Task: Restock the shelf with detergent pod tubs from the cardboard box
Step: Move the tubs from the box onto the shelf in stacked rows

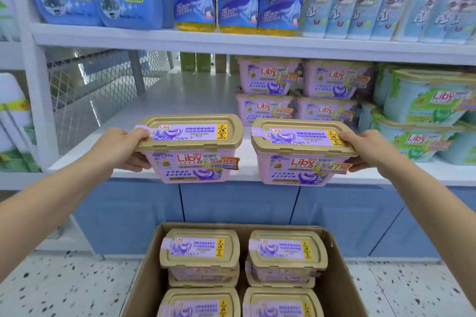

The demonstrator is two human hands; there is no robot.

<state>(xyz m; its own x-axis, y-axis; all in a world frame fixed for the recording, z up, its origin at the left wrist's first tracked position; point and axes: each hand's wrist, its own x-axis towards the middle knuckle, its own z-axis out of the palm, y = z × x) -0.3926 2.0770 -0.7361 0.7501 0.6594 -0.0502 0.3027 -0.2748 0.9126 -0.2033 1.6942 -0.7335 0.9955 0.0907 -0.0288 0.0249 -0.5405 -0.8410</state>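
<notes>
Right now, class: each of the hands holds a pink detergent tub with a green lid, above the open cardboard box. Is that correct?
Not quite. The head view shows the lids are gold, not green. Otherwise right: the left hand and right hand each hold a pink tub above the cardboard box.

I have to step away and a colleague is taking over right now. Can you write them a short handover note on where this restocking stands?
Left hand: holds one pink tub by its left end, raised at the shelf's front edge.
Right hand: holds a second pink tub by its right end, same height.
Done: four matching tubs already sit at the back right of the middle shelf, in stacks of two.
Left: set both held tubs on the bare shelf space to the left, then empty the cardboard box on the floor, where at least four lids show.
</notes>
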